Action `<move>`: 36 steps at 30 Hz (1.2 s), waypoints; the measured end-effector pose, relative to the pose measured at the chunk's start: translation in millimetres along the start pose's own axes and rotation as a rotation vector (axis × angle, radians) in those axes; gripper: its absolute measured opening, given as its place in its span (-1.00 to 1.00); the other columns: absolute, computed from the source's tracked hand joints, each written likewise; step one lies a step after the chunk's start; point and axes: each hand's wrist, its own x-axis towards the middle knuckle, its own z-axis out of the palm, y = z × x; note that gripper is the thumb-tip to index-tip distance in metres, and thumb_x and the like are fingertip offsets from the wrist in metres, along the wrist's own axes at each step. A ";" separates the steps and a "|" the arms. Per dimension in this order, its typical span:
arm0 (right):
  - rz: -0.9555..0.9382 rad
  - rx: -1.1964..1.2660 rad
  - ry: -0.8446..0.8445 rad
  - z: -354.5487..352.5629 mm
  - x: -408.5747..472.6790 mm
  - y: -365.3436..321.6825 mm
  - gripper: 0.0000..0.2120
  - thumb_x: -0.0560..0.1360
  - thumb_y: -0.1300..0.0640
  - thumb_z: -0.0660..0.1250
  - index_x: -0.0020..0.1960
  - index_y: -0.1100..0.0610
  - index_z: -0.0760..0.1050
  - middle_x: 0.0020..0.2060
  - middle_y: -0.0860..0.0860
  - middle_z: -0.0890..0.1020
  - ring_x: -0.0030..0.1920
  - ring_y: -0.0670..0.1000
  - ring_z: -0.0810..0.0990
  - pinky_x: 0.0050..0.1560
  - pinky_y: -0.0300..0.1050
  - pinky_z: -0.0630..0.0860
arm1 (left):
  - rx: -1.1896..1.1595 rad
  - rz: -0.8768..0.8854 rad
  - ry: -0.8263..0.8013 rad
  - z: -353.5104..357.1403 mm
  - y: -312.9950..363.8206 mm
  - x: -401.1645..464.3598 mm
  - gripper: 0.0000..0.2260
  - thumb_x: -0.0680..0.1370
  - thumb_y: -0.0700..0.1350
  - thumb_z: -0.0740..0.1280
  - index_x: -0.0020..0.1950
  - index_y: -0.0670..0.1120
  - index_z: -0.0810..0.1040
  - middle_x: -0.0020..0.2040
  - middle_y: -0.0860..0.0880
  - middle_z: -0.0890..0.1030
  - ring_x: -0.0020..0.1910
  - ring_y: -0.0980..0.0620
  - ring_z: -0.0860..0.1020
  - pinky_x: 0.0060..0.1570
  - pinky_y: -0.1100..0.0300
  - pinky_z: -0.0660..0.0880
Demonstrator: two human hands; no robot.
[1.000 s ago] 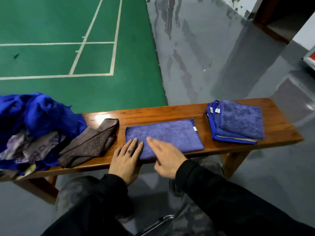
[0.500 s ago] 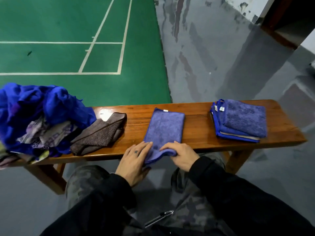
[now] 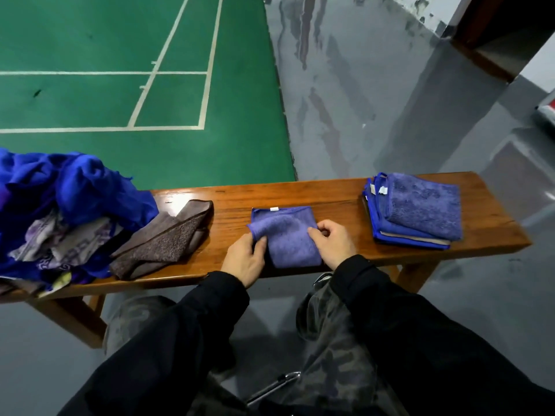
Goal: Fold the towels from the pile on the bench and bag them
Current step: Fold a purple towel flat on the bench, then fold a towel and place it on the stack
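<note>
Head view, and it's mid-fold at the middle of the tabletop (image 3: 339, 202): the purple towel (image 3: 288, 235) lies near the front edge, doubled over but not squared off. The left hand (image 3: 243, 259) pinches the towel's left corner between thumb and fingers, and the right hand (image 3: 333, 241) has its fingers curled onto the right edge, gripping it. What's done? A folded stack (image 3: 417, 211) of blue and purple towels sits tidy toward the right end. What's left? Plenty, by my reckoning! A brown towel (image 3: 165, 241) lies loose toward the left end, and beyond it the pile (image 3: 69, 205) of blue and patterned cloth spills over the left end, unfolded. No bag shows anywhere, so bagging looks not yet begun. I'd call it somewhere before halfway.
</note>
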 end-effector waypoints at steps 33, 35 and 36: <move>-0.077 0.686 0.014 -64.9 -16.8 -67.2 -0.79 0.54 0.28 0.42 0.13 0.21 0.46 -0.13 0.08 0.66 -0.20 -0.12 0.65 -0.17 -0.26 0.56 | -1.161 -0.364 -0.236 22.1 53.5 24.0 -0.28 0.41 0.06 0.56 0.46 -0.13 0.36 0.23 -0.14 0.64 0.24 -0.18 0.59 0.12 -0.10 0.56; -0.078 0.667 0.105 -95.9 -17.3 -61.0 -0.76 0.53 0.27 0.43 0.15 0.14 0.48 -0.09 0.09 0.68 -0.16 -0.11 0.66 -0.14 -0.25 0.56 | -1.123 -0.266 -0.173 32.4 88.5 26.5 -0.49 0.50 -0.14 0.49 0.40 -0.14 0.40 0.05 -0.11 0.71 0.07 -0.05 0.67 0.02 0.06 0.60; -0.069 0.651 0.165 -110.8 -16.0 -58.1 -0.76 0.52 0.26 0.44 0.13 0.09 0.49 -0.10 0.08 0.69 -0.17 -0.12 0.66 -0.16 -0.26 0.55 | -1.061 -0.212 -0.132 36.3 108.5 28.2 -0.54 0.53 -0.21 0.45 0.38 -0.12 0.38 -0.03 -0.09 0.72 -0.06 0.03 0.68 -0.08 0.14 0.62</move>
